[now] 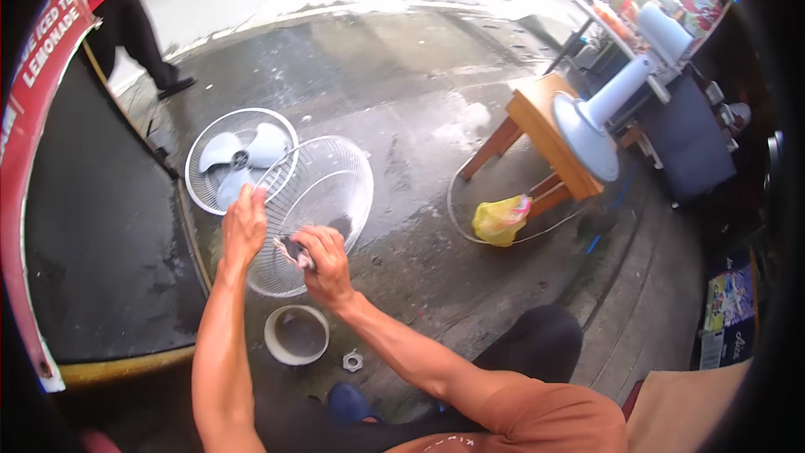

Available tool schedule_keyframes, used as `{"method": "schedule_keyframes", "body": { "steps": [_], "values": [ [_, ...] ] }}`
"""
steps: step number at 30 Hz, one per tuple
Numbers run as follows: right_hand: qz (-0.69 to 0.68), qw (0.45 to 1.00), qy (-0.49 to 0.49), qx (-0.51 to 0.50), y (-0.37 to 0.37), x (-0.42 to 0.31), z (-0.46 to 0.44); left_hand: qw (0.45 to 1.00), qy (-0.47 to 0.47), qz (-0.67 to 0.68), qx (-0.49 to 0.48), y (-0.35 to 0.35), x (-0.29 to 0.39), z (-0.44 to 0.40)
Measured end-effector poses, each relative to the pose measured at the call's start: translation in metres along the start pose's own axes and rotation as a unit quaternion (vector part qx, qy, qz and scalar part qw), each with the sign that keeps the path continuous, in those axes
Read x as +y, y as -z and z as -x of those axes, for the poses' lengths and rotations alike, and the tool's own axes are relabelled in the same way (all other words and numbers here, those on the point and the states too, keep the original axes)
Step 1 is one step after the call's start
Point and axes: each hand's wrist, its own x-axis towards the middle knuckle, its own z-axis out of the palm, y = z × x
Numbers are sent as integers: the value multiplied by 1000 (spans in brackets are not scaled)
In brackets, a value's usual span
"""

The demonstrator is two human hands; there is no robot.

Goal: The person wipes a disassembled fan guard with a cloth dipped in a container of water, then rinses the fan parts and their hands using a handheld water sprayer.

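Note:
My left hand (245, 226) is closed on the rim of a round wire fan grille (356, 180), which it holds tilted above the wet ground. In my right hand (325, 262) is a bunched, greyish cloth (295, 252), pressed to the wires near the grille's lower part. Just behind, a second fan grille (197, 186) lies on the ground with light blue fan blades (267, 144) in it. A round pail (270, 341) with murky liquid stands below my hands. Beside it lies a small, grey, knob-like nut (352, 360).
On the right, a wooden stool (545, 130) bears a light blue fan stand (608, 106). A yellow plastic bag (501, 221) and a thin ring (450, 208) lie at its legs. A black panel (101, 226) with a red sign (42, 59) borders the left. A person (138, 21) stands behind it.

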Motion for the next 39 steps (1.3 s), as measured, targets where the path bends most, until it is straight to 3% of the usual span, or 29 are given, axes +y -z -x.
{"method": "schedule_keyframes", "body": {
  "steps": [1,3,5,7,8,11,15,16,17,19,23,24,26,29,30,33,36,39],
  "values": [
    [-18,999,-32,-23,-8,-3,24,1000,11,2,-3,2,0,1],
    [-29,981,-85,-172,-17,-13,68,1000,17,8,-4,-1,-6,-1],
    [-15,948,-61,-311,-30,-6,109,1000,14,24,-14,-1,-8,-1],
    [86,866,-72,-488,-35,-1,134,999,13,36,-18,2,-7,1],
    [155,831,-1,-534,-38,2,144,999,11,41,-16,1,-6,2],
    [215,814,44,-537,-65,4,171,998,32,48,-35,2,-1,3],
    [204,778,-51,-592,-94,17,210,997,48,50,-47,1,8,5],
    [189,743,-109,-633,-100,24,219,996,50,49,-53,1,9,6],
    [210,716,-66,-663,-100,33,228,996,53,48,-58,0,9,6],
    [155,648,-115,-737,-99,31,204,996,57,48,-50,2,13,10],
    [30,728,-271,-630,-70,16,149,996,60,63,-34,-2,8,4],
    [-43,790,-239,-563,-47,3,118,995,65,65,-32,-5,4,2],
    [-83,818,-282,-494,0,-9,37,993,76,85,-19,-9,-10,-5],
    [-34,964,-148,-217,9,-10,-16,989,100,112,-10,-12,-21,-8],
    [33,990,-41,-133,11,-16,-39,986,106,131,-11,-11,-21,-9],
    [115,983,134,-60,-1,-7,-77,979,108,173,-11,-18,-27,-14],
    [109,948,255,-154,-23,36,-89,986,94,137,-18,-11,-26,-9],
    [139,938,254,-189,-20,56,-115,989,128,68,-8,-5,-18,-4]
  ]
}}
